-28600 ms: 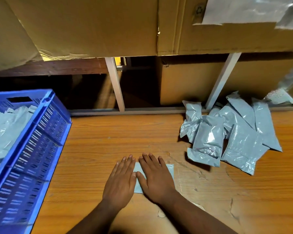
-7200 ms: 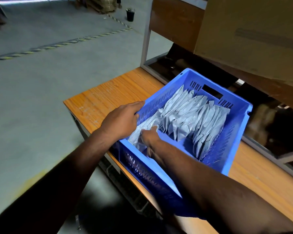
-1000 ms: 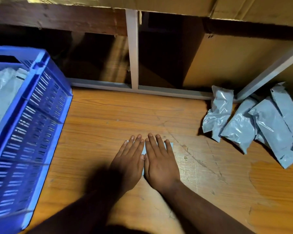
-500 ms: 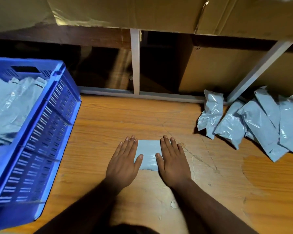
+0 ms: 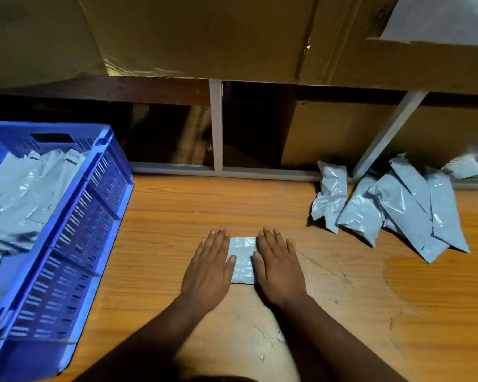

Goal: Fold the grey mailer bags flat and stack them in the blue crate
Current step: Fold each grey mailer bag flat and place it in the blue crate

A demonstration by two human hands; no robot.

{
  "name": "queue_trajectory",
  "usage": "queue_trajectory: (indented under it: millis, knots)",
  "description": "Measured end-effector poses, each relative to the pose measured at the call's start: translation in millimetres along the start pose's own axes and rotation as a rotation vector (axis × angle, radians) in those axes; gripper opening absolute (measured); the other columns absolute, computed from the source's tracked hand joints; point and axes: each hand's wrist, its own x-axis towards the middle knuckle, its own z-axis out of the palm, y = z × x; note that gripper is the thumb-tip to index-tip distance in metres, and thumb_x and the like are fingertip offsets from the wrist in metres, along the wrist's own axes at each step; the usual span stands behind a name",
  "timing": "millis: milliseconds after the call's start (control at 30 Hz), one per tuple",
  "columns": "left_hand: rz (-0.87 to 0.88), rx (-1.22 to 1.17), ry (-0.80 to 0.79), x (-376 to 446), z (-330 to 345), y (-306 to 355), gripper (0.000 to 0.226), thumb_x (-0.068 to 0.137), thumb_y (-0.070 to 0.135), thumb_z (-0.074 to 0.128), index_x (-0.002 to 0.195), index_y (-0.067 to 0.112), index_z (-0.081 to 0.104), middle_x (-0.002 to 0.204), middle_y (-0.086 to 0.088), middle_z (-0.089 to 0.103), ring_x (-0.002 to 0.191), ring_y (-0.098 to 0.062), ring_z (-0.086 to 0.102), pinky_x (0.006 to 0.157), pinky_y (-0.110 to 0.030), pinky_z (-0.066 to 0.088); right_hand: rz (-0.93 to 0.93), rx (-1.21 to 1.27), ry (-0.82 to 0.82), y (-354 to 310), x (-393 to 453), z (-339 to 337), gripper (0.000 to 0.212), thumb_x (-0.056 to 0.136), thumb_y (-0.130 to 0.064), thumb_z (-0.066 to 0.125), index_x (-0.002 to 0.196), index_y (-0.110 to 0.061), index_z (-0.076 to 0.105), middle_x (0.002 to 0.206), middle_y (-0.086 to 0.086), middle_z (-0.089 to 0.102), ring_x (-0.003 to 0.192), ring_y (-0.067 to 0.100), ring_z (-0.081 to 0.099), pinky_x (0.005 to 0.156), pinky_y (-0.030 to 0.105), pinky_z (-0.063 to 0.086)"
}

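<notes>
Since half a second ago our hands have slid a little further apart across the folded mailer bag (image 5: 242, 260), so that more of its grey middle shows between them, and the head view has dropped slightly, bringing the cardboard boxes (image 5: 193, 37) lower into the frame. Our left hand (image 5: 209, 267) lies flat with straight fingers on the bag's left part, thumb resting on the grey film; our right hand (image 5: 279, 267) lies flat the same way on its right part. Both hands are released and pressing, grasping nothing. The bag lies flat on the wooden table (image 5: 398, 312), near its middle and close in front of us, well apart from the blue crate (image 5: 66, 244).

The crate stands at the left end of the table, and we see grey mailer bags (image 5: 25, 194) leaning in rows inside it. At the right rear of the table a loose pile of unfolded mailer bags (image 5: 392, 208) lies overlapping, puffy and creased, resting against a slanted white frame bar (image 5: 389, 133). An upright white post (image 5: 216, 125) and a low rail run along the table's back edge. Behind them sits a shelf in shadow with another cardboard box (image 5: 337, 133) under the upper boxes. The table surface near our right hand is scratched and worn.
</notes>
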Motion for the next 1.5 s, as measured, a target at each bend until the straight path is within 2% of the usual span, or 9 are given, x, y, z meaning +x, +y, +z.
queue_trajectory:
  millis: [133,267,433,700,933,1100,1233,1367,1500]
  knots:
    - [0.081,-0.005,-0.019,2,13,9,0.074,0.107,0.048,-0.003,0.157,0.009,0.034,0.165,-0.004,0.032,0.154,-0.016,0.020,0.123,-0.034,0.008,-0.111,-0.020,-0.031,-14,9,17,0.059,0.110,-0.040,0.018,0.160,-0.014,0.034,0.168,0.002,0.028,0.157,0.023,0.021,0.129,0.042,0.008]
    - [0.107,-0.006,-0.006,-6,22,1,0.069,0.106,0.050,-0.004,0.162,0.016,0.019,0.169,0.004,0.012,0.157,-0.009,0.000,0.125,-0.033,0.002,-0.116,-0.036,-0.018,-11,5,28,0.055,0.111,-0.038,0.022,0.159,-0.015,0.038,0.167,0.001,0.032,0.157,0.021,0.022,0.127,0.045,0.012]
    - [0.114,0.042,0.062,-3,24,2,0.054,0.110,0.034,0.024,0.154,0.009,0.043,0.162,-0.004,0.037,0.153,-0.018,0.028,0.124,-0.037,0.015,-0.107,-0.023,0.001,-14,7,30,0.052,0.110,-0.036,0.028,0.156,-0.016,0.043,0.165,0.000,0.035,0.156,0.021,0.024,0.125,0.048,0.023]
    - [0.161,0.046,0.092,3,35,-2,0.051,0.110,0.028,0.027,0.153,0.006,0.043,0.164,-0.009,0.034,0.154,-0.022,0.025,0.123,-0.047,0.028,-0.108,-0.056,-0.006,-16,12,29,0.052,0.109,-0.033,0.030,0.156,-0.016,0.043,0.166,0.000,0.034,0.157,0.024,0.023,0.125,0.048,0.023]
    - [0.011,0.016,0.067,-11,29,-5,0.063,0.108,0.049,0.023,0.160,0.015,0.031,0.168,0.001,0.025,0.157,-0.015,0.016,0.127,-0.039,0.016,0.047,0.034,0.029,-9,-9,31,0.063,0.110,-0.049,0.019,0.163,-0.016,0.027,0.172,-0.001,0.017,0.159,0.020,0.012,0.128,0.041,0.012]
    - [-0.015,0.048,-0.022,-8,28,-7,0.068,0.107,0.055,0.009,0.164,0.018,0.018,0.170,0.005,0.012,0.158,-0.014,0.007,0.127,-0.037,0.009,0.016,-0.020,-0.029,-5,-8,27,0.065,0.110,-0.049,0.017,0.164,-0.015,0.021,0.173,0.003,0.009,0.160,0.021,0.002,0.129,0.046,0.010]
    - [-0.010,0.001,-0.029,-10,20,-8,0.072,0.104,0.060,0.004,0.164,0.021,0.016,0.170,0.007,0.008,0.157,-0.011,0.003,0.126,-0.031,-0.002,0.022,0.087,-0.057,-5,-9,22,0.067,0.107,-0.053,0.008,0.165,-0.020,0.018,0.173,-0.005,0.004,0.159,0.015,-0.003,0.128,0.038,-0.002]
    - [-0.017,-0.105,0.007,15,-9,-17,0.069,0.101,0.061,0.023,0.153,0.023,0.045,0.152,0.005,0.052,0.140,-0.017,0.045,0.117,-0.032,0.029,-0.005,0.157,-0.081,12,8,-7,0.060,0.103,-0.051,0.035,0.154,-0.021,0.047,0.162,-0.001,0.040,0.149,0.021,0.035,0.122,0.036,0.027]
    - [-0.018,-0.086,-0.140,46,-33,-26,0.042,0.099,0.042,0.060,0.138,0.027,0.061,0.125,0.002,0.059,0.124,-0.023,0.048,0.100,-0.033,0.040,-0.060,-0.076,-0.248,11,38,-44,0.056,0.093,-0.053,0.062,0.142,-0.028,0.056,0.134,0.003,0.056,0.126,0.027,0.050,0.097,0.039,0.047]
